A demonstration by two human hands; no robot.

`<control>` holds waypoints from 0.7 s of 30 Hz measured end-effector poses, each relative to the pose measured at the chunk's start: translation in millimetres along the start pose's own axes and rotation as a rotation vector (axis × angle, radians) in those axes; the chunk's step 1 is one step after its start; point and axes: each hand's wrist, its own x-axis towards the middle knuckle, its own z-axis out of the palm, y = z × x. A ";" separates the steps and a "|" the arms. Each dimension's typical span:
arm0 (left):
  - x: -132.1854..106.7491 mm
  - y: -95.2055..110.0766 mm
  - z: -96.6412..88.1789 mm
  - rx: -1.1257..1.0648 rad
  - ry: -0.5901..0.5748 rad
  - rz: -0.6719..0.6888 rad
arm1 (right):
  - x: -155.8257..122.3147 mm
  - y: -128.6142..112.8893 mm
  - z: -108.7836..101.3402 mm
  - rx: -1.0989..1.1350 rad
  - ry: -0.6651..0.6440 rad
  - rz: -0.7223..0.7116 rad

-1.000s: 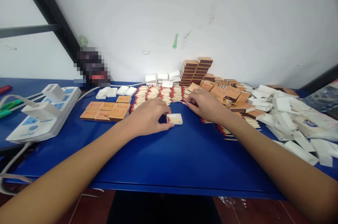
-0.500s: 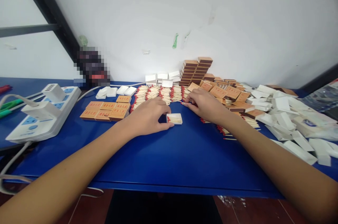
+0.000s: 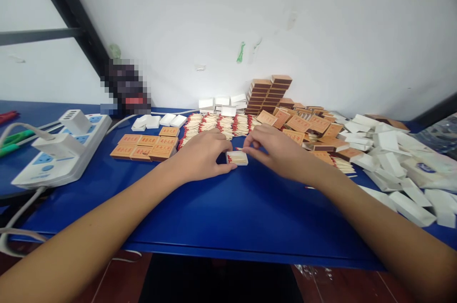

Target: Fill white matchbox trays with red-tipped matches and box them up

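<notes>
On the blue tabletop [image 3: 228, 208] lies a small white matchbox tray [image 3: 240, 164] with red-headed matches inside. My left hand [image 3: 202, 156] grips this tray, thumb at its front left corner and fingers at the back. At the tray's right end, my right hand [image 3: 274, 148] pinches a match [image 3: 239, 149], its red head showing just above the tray's back edge. Rows of loose matches [image 3: 224, 124] lie behind both hands. More orange matchbox sleeves [image 3: 298, 123] are heaped beyond my right hand.
Closed orange matchboxes [image 3: 162, 149] sit left of my left hand. White trays [image 3: 173, 120] lie behind them. Matchboxes are stacked [image 3: 268, 95] against the wall. A pile of white trays [image 3: 387, 160] spreads at the right. A power strip [image 3: 71, 165] with cables lies at the left.
My right hand has come from the loose matches toward me and left, to the tray, with a match between its fingers. My left hand stays on the tray. The view has shifted slightly.
</notes>
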 end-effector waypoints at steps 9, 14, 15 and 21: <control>1.1 1.6 -2.2 -0.020 -0.020 -0.001 | -1.8 -20.9 13.8 -0.119 0.029 -0.076; 0.1 0.4 -1.7 -0.024 -0.016 -0.011 | -0.4 14.7 -2.8 -0.264 0.109 0.013; 0.0 0.3 -1.6 -0.024 -0.020 -0.010 | -0.2 23.9 -4.5 -0.309 0.100 0.024; -0.1 0.9 -1.3 -0.015 -0.019 -0.010 | 2.6 53.9 0.9 -0.357 0.004 0.089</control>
